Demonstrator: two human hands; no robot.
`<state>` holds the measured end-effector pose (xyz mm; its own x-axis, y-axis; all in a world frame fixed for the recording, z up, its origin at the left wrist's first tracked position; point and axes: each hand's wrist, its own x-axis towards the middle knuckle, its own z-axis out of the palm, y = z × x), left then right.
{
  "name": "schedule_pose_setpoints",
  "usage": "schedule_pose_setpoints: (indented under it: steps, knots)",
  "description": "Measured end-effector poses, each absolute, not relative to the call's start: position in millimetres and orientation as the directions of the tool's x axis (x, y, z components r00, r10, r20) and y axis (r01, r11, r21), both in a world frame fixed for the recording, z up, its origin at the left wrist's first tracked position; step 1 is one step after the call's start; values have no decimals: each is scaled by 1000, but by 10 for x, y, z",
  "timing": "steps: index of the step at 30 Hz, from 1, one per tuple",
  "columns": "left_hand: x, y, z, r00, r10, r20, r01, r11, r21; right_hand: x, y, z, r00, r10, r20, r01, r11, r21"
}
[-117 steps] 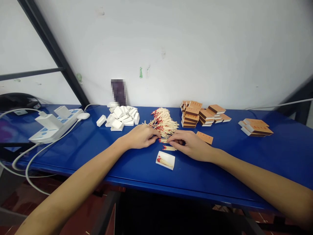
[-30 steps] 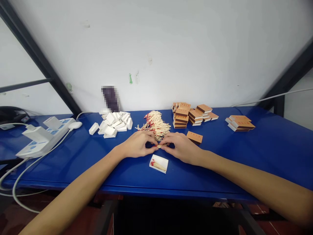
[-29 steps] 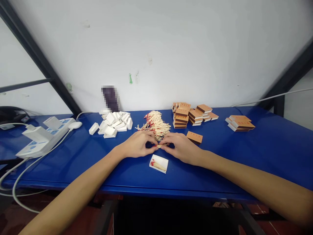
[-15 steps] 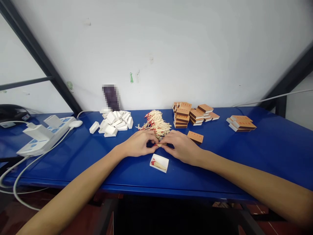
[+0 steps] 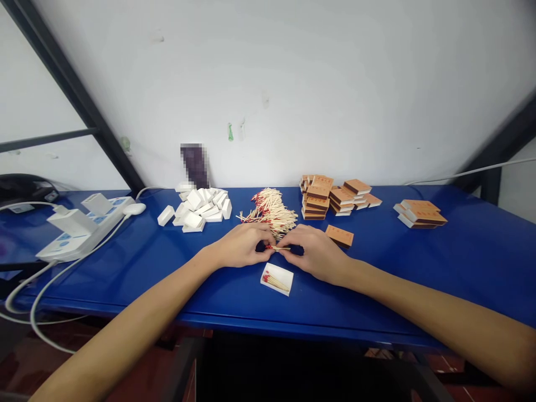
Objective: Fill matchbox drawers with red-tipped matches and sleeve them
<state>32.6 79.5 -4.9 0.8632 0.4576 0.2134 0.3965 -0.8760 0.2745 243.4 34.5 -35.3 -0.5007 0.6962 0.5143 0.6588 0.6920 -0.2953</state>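
Between my two hands a few matches lie level, red heads toward the left. The fingertips of my left hand pinch them near the heads. My right hand pinches them farther along the sticks. Just below the hands sits a white matchbox tray, open side up, with several matches inside. Behind my fingers rises a heap of loose matches, partly covered by the hands. Beside my right hand an orange-brown matchbox rests flat on the blue table.
White trays are piled at the back left. Stacked matchboxes stand at the back right, with another small stack farther right. A white power strip with plugs and cables lies on the left. A wall closes off the back.
The whole view has shifted slightly, so everything appears a little farther right. Both hands stay together over the same spot, still pinching the matches, whose sticks show a bit more clearly.
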Motion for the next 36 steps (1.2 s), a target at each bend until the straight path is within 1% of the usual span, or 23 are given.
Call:
schedule_pose_setpoints:
  steps: [3, 8, 16, 22, 25, 30, 33, 36]
  knots:
    - [329, 786, -42, 866, 460, 196, 403, -874, 273, 2435, 351, -348, -496, 707, 505, 665, 683, -303]
    - [334, 774, -37, 869, 460, 181, 417, -879, 229, 2424, 357, -338, -488, 717, 498, 685, 668, -291]
    - [314, 796, -41, 882, 442, 160, 407, -888, 214, 2426, 341, -327, -475, 731, 489, 705, 649, -286]
    - [345, 776, -52, 881, 458, 116, 447, -888, 105, 2437, 349, -324, -468, 757, 456, 714, 628, -309]
    - [352, 765, -54, 887, 453, 95, 446, -891, 81, 2439, 350, -315, -476, 755, 450, 704, 634, -320]
    - [346, 764, -77, 889, 446, 107, 447, -894, 16, 2423, 334, -297, -471, 762, 444, 730, 619, -288]
    - [348, 764, -85, 889, 443, 119, 446, -895, -2, 2422, 336, -299, -463, 771, 437, 739, 608, -291]
    - [350, 760, -75, 893, 433, 126, 435, -900, 13, 2429, 345, -308, -456, 777, 434, 720, 609, -332]
